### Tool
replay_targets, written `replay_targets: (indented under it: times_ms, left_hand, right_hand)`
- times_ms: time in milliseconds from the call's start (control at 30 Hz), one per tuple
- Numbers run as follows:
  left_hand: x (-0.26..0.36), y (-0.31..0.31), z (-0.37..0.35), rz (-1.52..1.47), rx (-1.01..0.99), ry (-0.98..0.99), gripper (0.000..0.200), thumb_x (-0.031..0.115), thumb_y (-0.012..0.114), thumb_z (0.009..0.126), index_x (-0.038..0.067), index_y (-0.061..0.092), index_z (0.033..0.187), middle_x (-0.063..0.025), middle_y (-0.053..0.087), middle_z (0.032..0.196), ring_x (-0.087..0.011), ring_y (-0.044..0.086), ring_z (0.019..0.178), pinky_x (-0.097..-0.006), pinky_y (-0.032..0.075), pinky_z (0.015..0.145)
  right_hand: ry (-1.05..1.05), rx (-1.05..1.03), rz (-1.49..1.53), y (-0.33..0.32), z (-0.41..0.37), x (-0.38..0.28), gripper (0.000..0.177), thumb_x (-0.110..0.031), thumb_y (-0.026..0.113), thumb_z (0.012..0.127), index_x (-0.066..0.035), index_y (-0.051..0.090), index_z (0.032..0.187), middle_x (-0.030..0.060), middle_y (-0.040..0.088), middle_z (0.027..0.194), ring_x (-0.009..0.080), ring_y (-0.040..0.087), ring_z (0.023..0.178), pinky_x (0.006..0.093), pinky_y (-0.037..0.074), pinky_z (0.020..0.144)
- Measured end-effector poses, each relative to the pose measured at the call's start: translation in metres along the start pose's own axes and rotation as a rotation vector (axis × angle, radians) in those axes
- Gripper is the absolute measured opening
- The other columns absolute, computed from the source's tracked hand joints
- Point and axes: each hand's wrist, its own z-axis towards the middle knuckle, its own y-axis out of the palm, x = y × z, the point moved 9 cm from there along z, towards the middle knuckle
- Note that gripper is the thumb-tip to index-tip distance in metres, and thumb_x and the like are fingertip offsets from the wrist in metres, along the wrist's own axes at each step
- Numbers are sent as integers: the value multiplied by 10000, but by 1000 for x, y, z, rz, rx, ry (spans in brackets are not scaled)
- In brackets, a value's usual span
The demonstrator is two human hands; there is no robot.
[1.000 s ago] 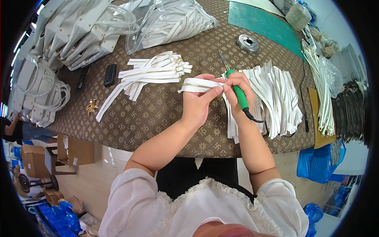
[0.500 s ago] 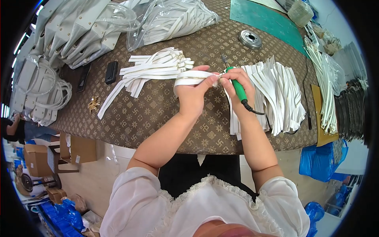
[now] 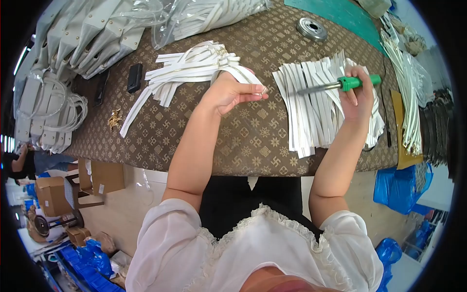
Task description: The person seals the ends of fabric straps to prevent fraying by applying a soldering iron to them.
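Note:
My left hand (image 3: 232,92) pinches the end of a white zipper (image 3: 244,76) with gold teeth between thumb and fingers. That strip runs back over the hand towards a loose heap of white zippers (image 3: 177,73). Over on the right, my right hand (image 3: 359,92) is wrapped round the green handle of a soldering iron (image 3: 348,83). Its metal shaft points left, above a row of white zippers (image 3: 311,121) laid side by side. Whatever small part sits at the pinched zipper end is too small to make out.
A round metal dish (image 3: 312,29) stands at the back near a green mat (image 3: 335,19). Small gold pieces (image 3: 115,119) and a black case (image 3: 135,78) lie left. White handbags (image 3: 92,39) pile up back left. White straps (image 3: 406,97) hang right. Another person (image 3: 22,160) is far left.
My hands have moved apart. The right hand carried the soldering iron away to the right and turned its tip leftward. My left hand still grips the zipper, its end now turned right.

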Motion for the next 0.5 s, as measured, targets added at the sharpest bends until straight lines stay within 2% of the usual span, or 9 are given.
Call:
replay_targets:
  times_ms: [133,200,433,500]
  left_hand:
    - [-14,21,-6,130,-103,-123,375,-47,690,707,-44,473,1012,-158,627,821,-270,659,733,-261,551,584]
    - [-18,26,-9,204,-139,-147,364,-29,712,684,-24,478,963,-145,624,793,-256,661,712,-270,563,588]
    - [-25,34,-12,262,-185,-183,383,-15,737,660,-26,489,951,-140,621,782,-254,662,693,-250,554,555]
    - [-25,36,-13,272,-196,-187,386,-12,741,657,-26,490,951,-139,621,781,-254,662,693,-253,554,556]
  right_hand:
    - [166,69,-115,4,-1,17,173,-207,492,884,-66,482,783,46,515,784,26,255,290,184,250,351]
    - [171,96,-165,4,0,22,176,-210,496,880,-66,483,779,40,520,771,27,259,292,186,250,352]
    - [214,142,-308,3,0,33,190,-224,514,864,-63,492,765,27,547,754,28,262,294,188,243,351]
    - [214,154,-347,6,1,33,239,-235,531,840,-32,523,714,2,443,532,44,254,292,198,249,359]
